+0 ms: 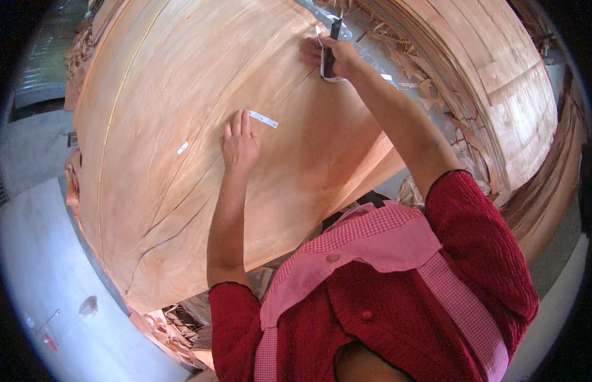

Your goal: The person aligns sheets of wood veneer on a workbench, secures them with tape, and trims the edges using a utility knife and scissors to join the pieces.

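A large sheet of thin wood veneer (175,83) lies before me, with long dark splits running across it. My left hand (240,145) rests flat on the sheet, palm down, fingers stretched out. Its fingertips touch one end of a short strip of white perforated tape (264,120). A smaller piece of the same tape (183,148) lies on the veneer further left. At the far right edge of the sheet, my right hand (342,57) is closed around a narrow black tape dispenser (328,56), from which white tape hangs in a loop.
Stacked veneer sheets (519,108) stand to the right, with torn wood scraps (429,86) in the gap beside them. More scraps (165,328) lie below the near left edge. A pale smooth surface (73,286) spreads at lower left. A thin yellow line (121,95) runs along the veneer's left side.
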`<state>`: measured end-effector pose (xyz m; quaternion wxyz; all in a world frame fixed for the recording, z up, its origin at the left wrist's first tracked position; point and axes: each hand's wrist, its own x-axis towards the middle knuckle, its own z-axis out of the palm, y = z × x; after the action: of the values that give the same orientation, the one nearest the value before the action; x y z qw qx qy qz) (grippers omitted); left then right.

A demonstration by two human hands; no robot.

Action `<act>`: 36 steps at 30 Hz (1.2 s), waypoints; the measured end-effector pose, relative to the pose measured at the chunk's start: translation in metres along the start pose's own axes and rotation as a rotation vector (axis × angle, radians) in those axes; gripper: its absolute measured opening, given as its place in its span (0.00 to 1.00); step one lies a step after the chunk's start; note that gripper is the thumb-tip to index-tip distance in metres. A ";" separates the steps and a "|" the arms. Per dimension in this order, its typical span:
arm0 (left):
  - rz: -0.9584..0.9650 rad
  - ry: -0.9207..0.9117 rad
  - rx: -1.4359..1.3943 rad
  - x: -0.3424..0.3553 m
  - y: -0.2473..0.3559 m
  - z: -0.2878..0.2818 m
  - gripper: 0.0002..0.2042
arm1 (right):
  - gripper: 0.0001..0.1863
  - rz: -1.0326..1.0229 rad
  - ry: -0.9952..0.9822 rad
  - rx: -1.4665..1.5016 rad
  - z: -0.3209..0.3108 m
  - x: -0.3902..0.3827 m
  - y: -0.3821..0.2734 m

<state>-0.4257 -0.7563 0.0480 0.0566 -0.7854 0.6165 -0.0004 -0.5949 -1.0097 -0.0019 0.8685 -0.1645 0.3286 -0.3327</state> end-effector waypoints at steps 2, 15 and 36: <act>0.048 0.003 0.082 0.000 -0.004 0.013 0.25 | 0.13 -0.020 -0.051 0.002 -0.005 0.005 0.005; 0.122 0.230 -0.281 0.072 0.095 0.029 0.34 | 0.09 0.208 -0.262 -0.738 -0.014 -0.063 -0.023; 0.259 0.282 -0.203 0.082 0.095 0.032 0.24 | 0.12 -0.458 -0.419 -2.337 0.009 -0.044 0.001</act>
<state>-0.4954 -0.8549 0.0016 -0.1100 -0.6935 0.7108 -0.0410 -0.6125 -0.9782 0.0244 0.1532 -0.9554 0.2472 0.0520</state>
